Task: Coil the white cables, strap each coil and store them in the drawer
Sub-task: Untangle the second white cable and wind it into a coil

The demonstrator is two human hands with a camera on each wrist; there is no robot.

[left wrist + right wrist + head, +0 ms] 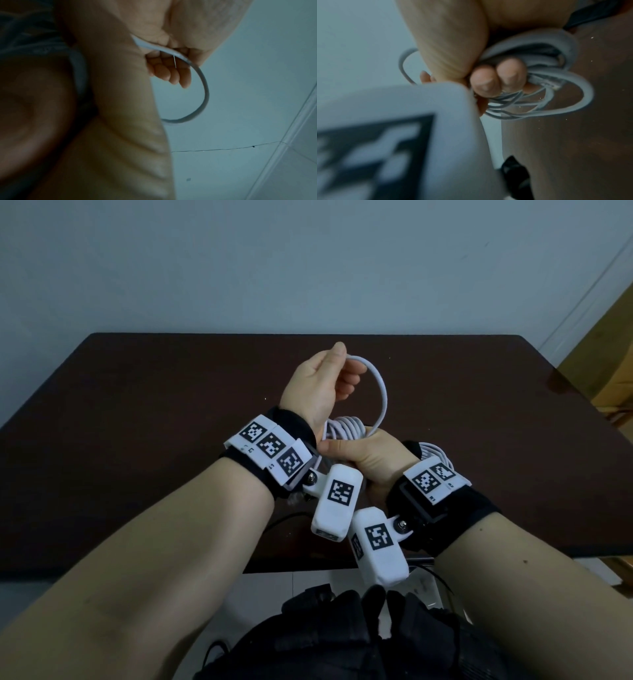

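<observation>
Both hands raised over the middle of the dark surface [137, 405], nearer its front edge. Right hand [370, 455] fisted round a bundled coil [346, 428] of white cable, fingers [496, 78] curled tight over several loops; grip clamped on coil. More loops of the same coil showing behind the right wrist, by the black strap. Clear connector end [546, 82] poking out among the loops in right wrist view. Left hand [318, 385] higher and further back, thumb up, pinching a single loose loop [378, 392] that arcs from its fingertips [173, 73] down into the right fist; grip closed on that loop. Coil held in air, not touching surface. White tagged camera pods [337, 501] hanging under both wrists. Pale wall behind. Wooden furniture [609, 364] off the far right corner. No drawer or strap in view
</observation>
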